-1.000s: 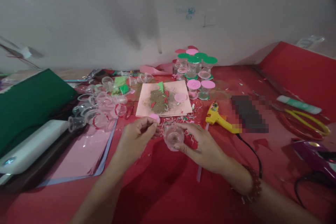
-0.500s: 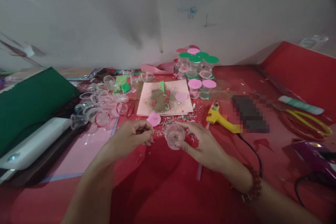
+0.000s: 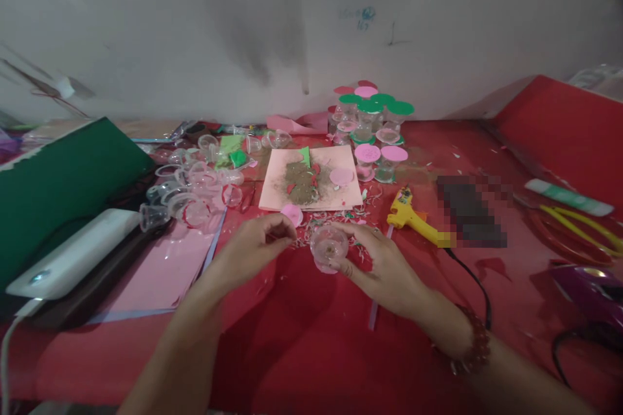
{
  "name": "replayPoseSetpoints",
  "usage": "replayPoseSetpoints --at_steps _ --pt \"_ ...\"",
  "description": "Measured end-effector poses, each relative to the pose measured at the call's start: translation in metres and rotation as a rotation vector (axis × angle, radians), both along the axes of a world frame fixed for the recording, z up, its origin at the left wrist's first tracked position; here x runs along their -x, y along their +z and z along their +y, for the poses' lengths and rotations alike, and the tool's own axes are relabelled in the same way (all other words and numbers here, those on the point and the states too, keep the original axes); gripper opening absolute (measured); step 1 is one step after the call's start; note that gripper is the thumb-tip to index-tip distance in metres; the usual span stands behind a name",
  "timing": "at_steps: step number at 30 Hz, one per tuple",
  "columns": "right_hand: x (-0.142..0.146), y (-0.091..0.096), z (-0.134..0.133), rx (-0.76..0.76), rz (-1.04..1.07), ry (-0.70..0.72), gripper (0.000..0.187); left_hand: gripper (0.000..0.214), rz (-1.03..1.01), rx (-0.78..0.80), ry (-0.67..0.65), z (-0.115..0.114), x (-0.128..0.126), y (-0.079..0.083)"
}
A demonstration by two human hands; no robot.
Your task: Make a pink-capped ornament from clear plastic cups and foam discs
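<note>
My right hand (image 3: 382,266) grips a clear plastic cup (image 3: 329,246) by its side, fingers and thumb around it. The cup's round mouth faces up toward me, and a pinkish edge shows at its lower end. To the left of the cup, my left hand (image 3: 256,249) hovers with curled fingers, thumb and index finger brought close together. Whatever may be between those fingertips is too small to make out. A pink paper disc (image 3: 292,215) lies just beyond the left fingertips. Behind both hands, a peach sheet (image 3: 272,194) carries brown powder, paper scraps and a pale pink disc (image 3: 341,176).
A yellow glue gun (image 3: 413,220) lies on the right, its cable trailing toward me. Disc-topped cups (image 3: 379,155) stand in a cluster at the back. Loose clear cups (image 3: 195,207) are heaped at left beside a white power strip (image 3: 78,249). Yellow-handled scissors (image 3: 579,227) lie far right.
My left hand has moved slightly up and toward the cup, its thumb and index finger drawing together. The right hand keeps hold of the cup. The view has shifted a little.
</note>
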State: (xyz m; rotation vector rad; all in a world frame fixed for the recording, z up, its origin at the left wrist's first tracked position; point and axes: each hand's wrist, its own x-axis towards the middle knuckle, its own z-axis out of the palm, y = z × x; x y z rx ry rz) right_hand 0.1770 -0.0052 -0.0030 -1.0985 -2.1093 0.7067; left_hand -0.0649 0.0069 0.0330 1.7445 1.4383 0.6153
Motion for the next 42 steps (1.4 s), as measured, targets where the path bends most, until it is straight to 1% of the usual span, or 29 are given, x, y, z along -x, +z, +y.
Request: replayPoseSetpoints --at_steps 2,4,7,10,16,19,21,23,26,28,32,34,36,38,40,42 --pt "0.000 0.000 0.000 -0.014 -0.012 -0.004 0.045 0.011 -0.039 -0.041 0.052 0.000 -0.002 0.003" --pt "0.000 0.000 0.000 -0.020 -0.022 -0.005 0.045 0.015 -0.057 -0.029 0.073 0.000 -0.004 0.005" --pt "-0.001 0.000 -0.001 -0.010 -0.030 -0.002 0.047 0.021 -0.052 0.000 0.008 -0.003 -0.010 0.008" --pt "0.000 0.001 -0.001 -0.006 -0.032 -0.001 0.048 0.022 -0.050 -0.005 -0.049 -0.006 -0.018 0.008" --pt "0.000 0.001 -0.001 -0.032 -0.047 -0.008 0.048 0.022 -0.026 -0.081 -0.057 -0.010 -0.029 0.002" --pt "0.000 0.002 -0.001 -0.026 -0.051 -0.008 0.048 0.029 0.030 -0.105 -0.024 -0.010 -0.029 0.001" --pt "0.000 0.001 -0.001 -0.025 -0.049 -0.010 0.048 0.031 0.050 -0.100 0.004 -0.010 -0.026 0.004" --pt "0.000 0.001 -0.002 -0.028 -0.052 -0.015 0.048 0.029 0.034 -0.087 0.016 -0.009 -0.024 0.008" --pt "0.000 0.000 -0.002 -0.024 -0.066 -0.015 0.048 0.023 -0.031 -0.016 -0.044 -0.009 -0.021 0.012" --pt "-0.001 0.000 -0.002 -0.024 -0.073 -0.016 0.049 0.021 -0.049 0.041 -0.082 -0.010 -0.021 0.012" --pt "0.000 0.001 -0.002 -0.025 -0.084 -0.019 0.050 0.020 -0.021 0.107 -0.083 -0.012 -0.022 0.008" --pt "0.000 0.002 -0.002 -0.025 -0.081 -0.018 0.050 0.018 -0.002 0.096 -0.078 -0.012 -0.021 0.008" --pt "0.000 0.002 -0.003 -0.025 -0.073 -0.018 0.049 0.013 -0.004 0.033 -0.059 -0.012 -0.020 0.009" --pt "0.000 0.002 -0.003 -0.020 -0.060 -0.017 0.048 0.008 -0.052 -0.029 -0.031 -0.012 -0.020 0.010" --pt "0.000 0.001 -0.003 -0.010 -0.045 -0.013 0.049 0.018 -0.112 -0.042 -0.017 -0.013 -0.021 0.010" --pt "0.000 0.000 -0.003 0.000 -0.032 -0.003 0.049 0.030 -0.149 -0.021 -0.030 -0.014 -0.023 0.009"
